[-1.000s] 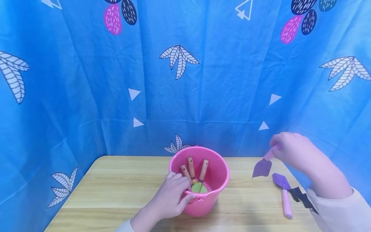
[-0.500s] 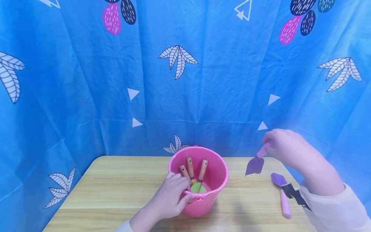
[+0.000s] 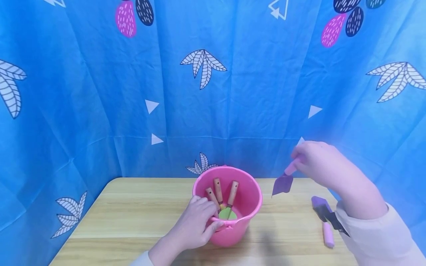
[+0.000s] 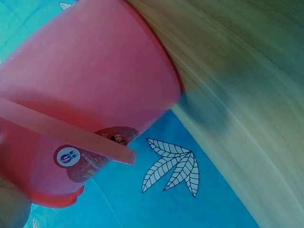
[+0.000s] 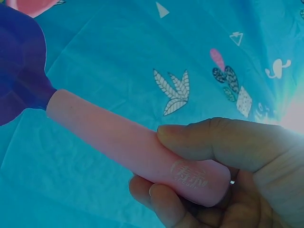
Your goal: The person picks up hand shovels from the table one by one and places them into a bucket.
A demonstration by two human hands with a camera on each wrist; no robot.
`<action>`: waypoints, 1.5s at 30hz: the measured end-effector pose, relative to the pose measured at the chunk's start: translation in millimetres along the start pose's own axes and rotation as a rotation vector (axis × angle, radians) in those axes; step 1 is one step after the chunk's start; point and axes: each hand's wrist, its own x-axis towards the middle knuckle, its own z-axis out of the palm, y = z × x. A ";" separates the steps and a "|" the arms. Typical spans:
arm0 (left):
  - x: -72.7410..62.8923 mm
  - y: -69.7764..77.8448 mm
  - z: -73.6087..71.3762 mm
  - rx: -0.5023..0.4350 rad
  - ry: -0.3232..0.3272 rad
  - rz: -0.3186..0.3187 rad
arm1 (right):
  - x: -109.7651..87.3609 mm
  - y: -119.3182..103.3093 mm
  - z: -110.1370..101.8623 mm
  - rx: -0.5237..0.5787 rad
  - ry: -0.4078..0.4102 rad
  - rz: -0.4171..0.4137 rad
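Note:
A pink bucket (image 3: 229,236) stands on the table, and my left hand (image 3: 201,221) grips its near-left rim. Inside it are several wooden-handled tools (image 3: 233,193), one with a green blade (image 3: 227,213). To the right of the bucket, above the table, my right hand (image 3: 316,162) holds a small trowel (image 3: 283,183) with its purple blade pointing down and left. In the right wrist view, thumb and fingers pinch the end of the trowel's pink handle (image 5: 114,133). The left wrist view shows the bucket's side (image 4: 95,61) with its label; the hand is mostly cut off.
A second purple tool with a pink handle (image 3: 328,235) lies on the table at the right, partly hidden by a black strap (image 3: 336,222) hanging at the right sleeve. A blue patterned curtain (image 3: 253,92) hangs behind the wooden table (image 3: 133,214).
My right hand has moved left and slightly up with the trowel, closer to the bucket. My left hand and the bucket have stayed in place.

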 end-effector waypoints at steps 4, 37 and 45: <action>-0.1 -0.3 -0.2 0.002 0.001 0.004 | 3.4 -7.1 -2.3 -0.018 0.009 -0.015; -1.1 -1.7 -0.8 -0.011 0.010 0.012 | 21.8 -68.8 9.0 0.068 0.026 -0.094; -0.9 -1.1 -2.7 -0.016 -0.002 0.019 | 26.2 -70.0 24.4 0.095 0.003 -0.088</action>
